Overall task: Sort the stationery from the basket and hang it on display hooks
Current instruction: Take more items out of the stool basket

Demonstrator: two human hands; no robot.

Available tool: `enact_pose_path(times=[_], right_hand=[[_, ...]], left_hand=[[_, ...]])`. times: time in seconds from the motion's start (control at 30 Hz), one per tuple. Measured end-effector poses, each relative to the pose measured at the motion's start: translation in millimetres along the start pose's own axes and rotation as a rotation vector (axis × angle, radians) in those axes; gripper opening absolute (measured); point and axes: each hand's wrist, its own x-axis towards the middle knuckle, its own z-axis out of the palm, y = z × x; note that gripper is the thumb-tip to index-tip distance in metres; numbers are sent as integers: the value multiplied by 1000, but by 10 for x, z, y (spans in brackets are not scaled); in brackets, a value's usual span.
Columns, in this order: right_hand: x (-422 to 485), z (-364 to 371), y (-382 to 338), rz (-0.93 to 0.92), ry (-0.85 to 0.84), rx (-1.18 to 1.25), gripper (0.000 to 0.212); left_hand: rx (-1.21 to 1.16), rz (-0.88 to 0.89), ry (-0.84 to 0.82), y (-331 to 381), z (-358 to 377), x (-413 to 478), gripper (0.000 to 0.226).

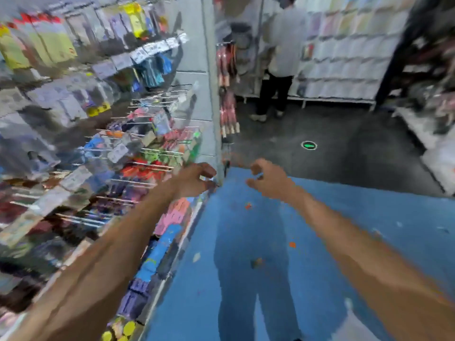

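The view is heavily blurred. A display wall of metal hooks [147, 153] fills the left side, hung with many packets of stationery. My left hand [197, 178] reaches forward near the right end of the rack, fingers loosely curled, with nothing visible in it. My right hand [268, 178] is held out over the blue floor, fingers loosely curled and empty. No basket is in view.
A grey end post [216, 119] closes the rack, with pink packets [227, 70] hanging beyond it. A person in a grey top [283, 45] stands at a white card rack [349, 57]. A green arrow marker [309, 145] lies on the dark floor.
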Motion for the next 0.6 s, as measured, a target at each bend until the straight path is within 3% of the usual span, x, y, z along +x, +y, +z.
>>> enact_pose_path(times=[0.17, 0.47, 0.6], right_hand=[[-822, -747, 1206, 288, 214, 46, 23], [-3018, -1971, 3026, 791, 472, 145, 40], [-3887, -2442, 3601, 974, 586, 190, 40]], left_hand=[[65, 251, -198, 1122, 1263, 614, 39], [191, 616, -650, 3390, 3795, 741, 35], [213, 697, -798, 4205, 4746, 607, 27]])
